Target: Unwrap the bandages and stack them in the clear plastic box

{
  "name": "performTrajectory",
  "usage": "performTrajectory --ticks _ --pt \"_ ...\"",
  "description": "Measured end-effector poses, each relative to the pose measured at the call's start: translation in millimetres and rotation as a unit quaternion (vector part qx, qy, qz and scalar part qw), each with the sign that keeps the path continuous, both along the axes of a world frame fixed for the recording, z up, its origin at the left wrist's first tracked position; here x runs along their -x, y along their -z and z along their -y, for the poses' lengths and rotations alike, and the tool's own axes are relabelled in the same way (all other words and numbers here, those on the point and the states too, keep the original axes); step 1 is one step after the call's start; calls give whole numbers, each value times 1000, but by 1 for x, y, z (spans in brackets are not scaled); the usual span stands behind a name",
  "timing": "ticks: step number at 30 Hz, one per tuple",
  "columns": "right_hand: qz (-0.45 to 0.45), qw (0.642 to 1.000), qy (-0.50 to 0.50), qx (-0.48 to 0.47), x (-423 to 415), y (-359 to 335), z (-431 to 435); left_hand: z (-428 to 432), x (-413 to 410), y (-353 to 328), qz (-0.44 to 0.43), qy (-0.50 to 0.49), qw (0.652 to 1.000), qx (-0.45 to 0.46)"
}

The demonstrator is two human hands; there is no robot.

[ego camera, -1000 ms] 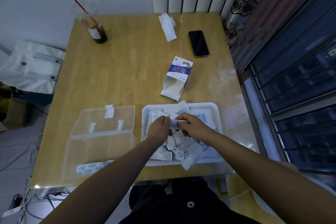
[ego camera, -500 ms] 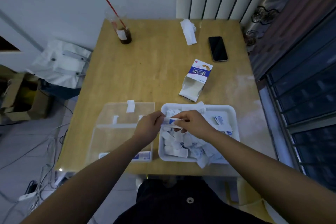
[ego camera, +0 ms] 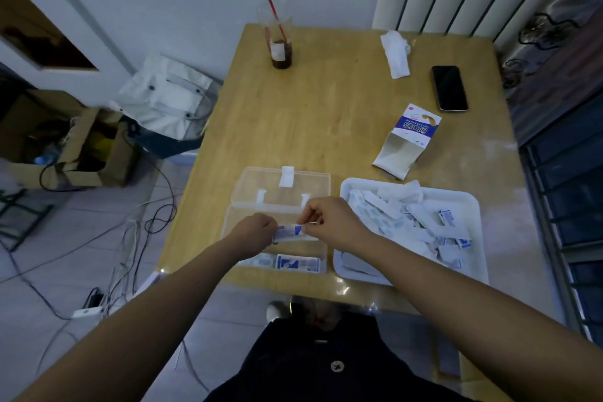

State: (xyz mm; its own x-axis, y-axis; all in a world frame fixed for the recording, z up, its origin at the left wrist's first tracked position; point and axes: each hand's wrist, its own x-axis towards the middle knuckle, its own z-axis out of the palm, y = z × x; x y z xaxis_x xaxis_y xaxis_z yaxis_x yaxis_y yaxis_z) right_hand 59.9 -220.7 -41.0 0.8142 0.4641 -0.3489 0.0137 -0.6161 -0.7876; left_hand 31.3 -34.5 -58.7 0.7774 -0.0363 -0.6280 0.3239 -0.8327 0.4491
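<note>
Both hands are over the clear plastic box (ego camera: 325, 248), which lies open near the front edge of the table (ego camera: 310, 114), its lid folded back on the far side. The left hand (ego camera: 257, 233) has its fingers curled in and pinches the left end of a wrapped bandage (ego camera: 288, 232). The right hand (ego camera: 332, 223) pinches the other end between thumb and fingertips, the remaining fingers curled. The bandage is stretched flat between them, just above the box's base, its blue and white print facing up. Inside the box, along its near wall, lie a few more bandages (ego camera: 297, 263) side by side. Just right of the box is a white tray (ego camera: 474, 206) heaped with bandages and loose paper wrappers (ego camera: 401, 215). Beyond the box to the right lies an opened bandage carton (ego camera: 408, 140), and further off a dark phone (ego camera: 449, 88) and a crumpled tissue (ego camera: 396, 54). Straight beyond the box, at the table's far edge, stands a plastic cup (ego camera: 280, 46) with a red straw
</note>
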Motion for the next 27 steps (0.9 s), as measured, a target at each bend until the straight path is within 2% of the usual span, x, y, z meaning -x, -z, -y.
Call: performTrajectory --ticks 2,3,7,10,15,24,27 --pt "9 999 -15 27 3 4 -11 -7 9 5 -9 67 993 -95" --pt "15 998 -34 49 5 7 -15 -8 13 8 -7 92 989 -114" --pt "22 983 -121 134 17 21 -28 -13 22 21 -24 135 983 -121" --pt "28 959 -178 217 23 29 -38 -17 26 29 -30 165 977 -133" --pt "55 926 -225 298 25 33 -45 -19 26 30 -26 175 974 -143" --pt "13 915 -264 306 27 49 -47 -22 27 25 -46 204 970 -122" --pt "15 936 -235 261 23 41 -46 -23 30 22 -32 170 978 -116"
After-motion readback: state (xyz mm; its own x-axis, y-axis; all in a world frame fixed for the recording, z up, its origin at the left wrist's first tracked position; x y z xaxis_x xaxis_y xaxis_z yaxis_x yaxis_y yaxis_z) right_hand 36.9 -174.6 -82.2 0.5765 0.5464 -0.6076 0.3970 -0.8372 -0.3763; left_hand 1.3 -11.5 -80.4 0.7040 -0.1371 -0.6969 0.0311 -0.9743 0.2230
